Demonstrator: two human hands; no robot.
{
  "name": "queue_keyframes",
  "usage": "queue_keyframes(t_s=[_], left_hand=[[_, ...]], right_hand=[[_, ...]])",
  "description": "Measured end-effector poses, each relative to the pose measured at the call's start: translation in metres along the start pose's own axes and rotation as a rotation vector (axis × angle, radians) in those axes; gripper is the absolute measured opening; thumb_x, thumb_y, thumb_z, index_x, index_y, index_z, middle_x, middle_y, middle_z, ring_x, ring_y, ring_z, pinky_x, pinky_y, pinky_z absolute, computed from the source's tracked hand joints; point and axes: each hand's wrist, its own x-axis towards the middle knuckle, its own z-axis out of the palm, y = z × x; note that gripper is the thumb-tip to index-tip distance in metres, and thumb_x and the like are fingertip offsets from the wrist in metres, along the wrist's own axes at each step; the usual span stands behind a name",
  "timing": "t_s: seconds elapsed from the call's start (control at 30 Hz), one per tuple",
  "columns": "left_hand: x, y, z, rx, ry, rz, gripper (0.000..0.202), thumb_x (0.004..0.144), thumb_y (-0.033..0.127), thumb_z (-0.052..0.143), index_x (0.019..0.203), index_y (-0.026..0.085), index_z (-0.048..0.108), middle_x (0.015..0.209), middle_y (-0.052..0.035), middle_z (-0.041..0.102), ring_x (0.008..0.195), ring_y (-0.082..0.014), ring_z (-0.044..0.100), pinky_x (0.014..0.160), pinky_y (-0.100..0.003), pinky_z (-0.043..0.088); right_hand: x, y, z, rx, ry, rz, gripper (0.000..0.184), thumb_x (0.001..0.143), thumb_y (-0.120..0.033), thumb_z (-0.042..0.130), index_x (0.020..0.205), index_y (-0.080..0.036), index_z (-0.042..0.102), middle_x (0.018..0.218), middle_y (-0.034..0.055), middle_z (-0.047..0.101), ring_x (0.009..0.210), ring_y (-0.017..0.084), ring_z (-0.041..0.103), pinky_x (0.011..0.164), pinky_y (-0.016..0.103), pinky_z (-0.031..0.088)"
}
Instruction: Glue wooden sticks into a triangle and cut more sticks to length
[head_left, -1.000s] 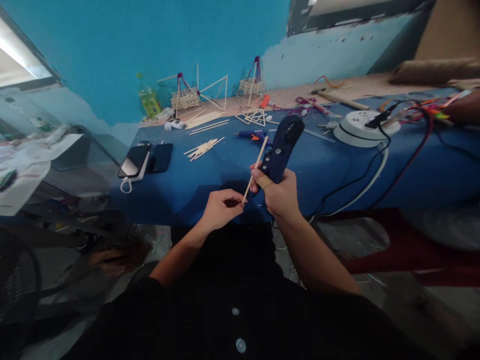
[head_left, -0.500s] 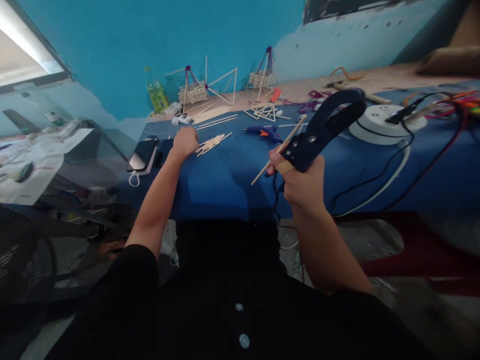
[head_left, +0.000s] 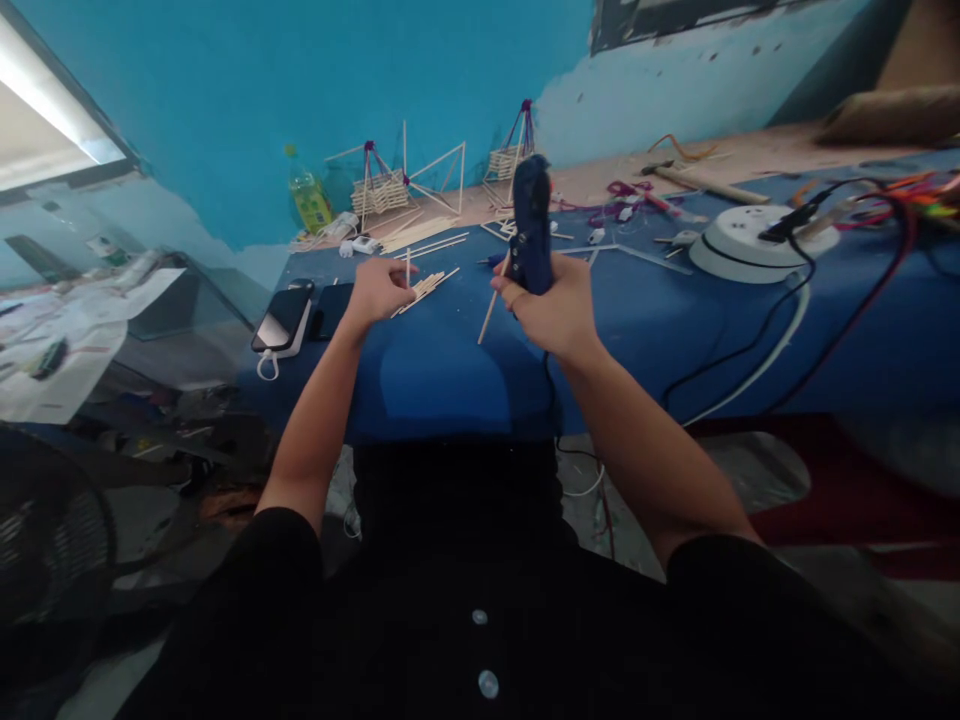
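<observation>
My right hand [head_left: 551, 310] is closed around the handle of a dark blue glue gun [head_left: 531, 225], held upright above the blue table [head_left: 450, 360]. The same hand also pinches a thin wooden stick [head_left: 489, 318] that slants down to the left. My left hand [head_left: 379, 290] is closed on another thin stick [head_left: 407, 268], which stands upright just left of a loose pile of sticks [head_left: 424, 288] lying on the table.
Two phones [head_left: 283, 318] lie at the table's left end. Stick-built baskets [head_left: 379, 190] and a green bottle [head_left: 304, 198] stand at the back. A second glue gun, a white round socket reel [head_left: 739, 245] and several cables cross the right side.
My left hand lifted a stick up from the pile. My right hand swung the glue gun from tilted right to upright and moved left, nearer the left hand.
</observation>
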Motion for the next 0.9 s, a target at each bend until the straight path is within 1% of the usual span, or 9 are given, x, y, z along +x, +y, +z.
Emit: queue_keyframes(t_s=[0.07, 0.13, 0.2, 0.3, 0.47, 0.63, 0.73, 0.83, 0.9], left_hand=[[-0.013, 0.013, 0.019, -0.297, -0.024, 0.051, 0.048, 0.076, 0.021, 0.076, 0.123, 0.014, 0.086, 0.09, -0.0099, 0.082, 0.089, -0.0279, 0.078, 0.096, -0.049, 0.065], [-0.021, 0.025, 0.04, -0.527, -0.124, 0.058, 0.037, 0.079, 0.022, 0.078, 0.114, 0.013, 0.088, 0.087, -0.01, 0.081, 0.083, -0.0247, 0.078, 0.09, -0.047, 0.067], [-0.024, 0.031, 0.058, -0.656, -0.182, 0.046, 0.027, 0.079, 0.021, 0.08, 0.104, 0.013, 0.088, 0.089, -0.0105, 0.082, 0.08, -0.0229, 0.077, 0.086, -0.046, 0.068], [-0.019, 0.033, 0.071, -0.731, -0.167, 0.048, 0.021, 0.077, 0.016, 0.082, 0.096, 0.014, 0.089, 0.098, -0.0101, 0.085, 0.082, -0.0213, 0.078, 0.087, -0.045, 0.069], [-0.014, 0.028, 0.071, -0.739, -0.187, 0.07, 0.02, 0.08, 0.017, 0.084, 0.098, 0.018, 0.092, 0.089, -0.0065, 0.085, 0.084, -0.0218, 0.079, 0.092, -0.045, 0.07], [-0.013, 0.025, 0.069, -0.761, -0.233, 0.139, 0.017, 0.08, 0.024, 0.087, 0.095, 0.018, 0.091, 0.094, -0.007, 0.085, 0.09, -0.0234, 0.081, 0.095, -0.045, 0.069], [-0.012, 0.025, 0.07, -0.747, -0.246, 0.205, 0.012, 0.082, 0.03, 0.086, 0.084, 0.018, 0.087, 0.095, -0.0077, 0.085, 0.101, -0.0259, 0.081, 0.098, -0.044, 0.067], [-0.011, 0.024, 0.072, -0.666, -0.23, 0.264, 0.018, 0.085, 0.032, 0.084, 0.072, 0.019, 0.081, 0.09, -0.0077, 0.083, 0.113, -0.0289, 0.081, 0.101, -0.042, 0.064], [-0.01, 0.023, 0.074, -0.62, -0.209, 0.264, 0.02, 0.086, 0.03, 0.082, 0.07, 0.02, 0.08, 0.084, -0.0071, 0.082, 0.111, -0.0291, 0.082, 0.099, -0.041, 0.064]], right_hand=[[0.015, 0.005, 0.006, -0.035, -0.029, -0.03, 0.011, 0.083, -0.021, 0.083, 0.088, -0.018, 0.073, 0.082, 0.0011, 0.067, 0.079, 0.018, 0.065, 0.078, 0.038, 0.059], [0.026, 0.01, 0.011, -0.04, -0.072, -0.022, 0.014, 0.082, -0.016, 0.084, 0.088, -0.018, 0.071, 0.082, 0.0014, 0.066, 0.082, 0.018, 0.066, 0.082, 0.039, 0.059], [0.033, 0.015, 0.017, -0.022, -0.124, 0.027, 0.016, 0.082, -0.013, 0.083, 0.089, -0.018, 0.07, 0.079, 0.0008, 0.064, 0.08, 0.018, 0.067, 0.08, 0.038, 0.06], [0.039, 0.022, 0.024, 0.02, -0.159, 0.101, 0.015, 0.082, -0.01, 0.08, 0.087, -0.019, 0.068, 0.075, 0.0003, 0.063, 0.071, 0.016, 0.065, 0.071, 0.034, 0.059], [0.045, 0.026, 0.027, 0.048, -0.195, 0.098, 0.016, 0.081, -0.01, 0.079, 0.085, -0.02, 0.067, 0.073, 0.0001, 0.064, 0.067, 0.015, 0.064, 0.066, 0.033, 0.059], [0.046, 0.018, 0.026, 0.02, -0.268, 0.047, 0.019, 0.082, -0.014, 0.083, 0.086, -0.02, 0.066, 0.074, -0.0004, 0.064, 0.07, 0.015, 0.065, 0.072, 0.034, 0.061], [0.046, 0.016, 0.027, 0.023, -0.303, 0.046, 0.018, 0.085, -0.014, 0.083, 0.086, -0.021, 0.066, 0.073, 0.0, 0.065, 0.069, 0.015, 0.064, 0.075, 0.036, 0.063], [0.047, 0.018, 0.029, 0.044, -0.308, 0.09, 0.019, 0.086, -0.014, 0.083, 0.087, -0.021, 0.066, 0.072, 0.0002, 0.063, 0.07, 0.016, 0.064, 0.073, 0.036, 0.064], [0.049, 0.022, 0.029, 0.06, -0.301, 0.135, 0.021, 0.085, -0.013, 0.085, 0.089, -0.02, 0.066, 0.073, 0.0005, 0.062, 0.073, 0.017, 0.064, 0.072, 0.037, 0.064]])
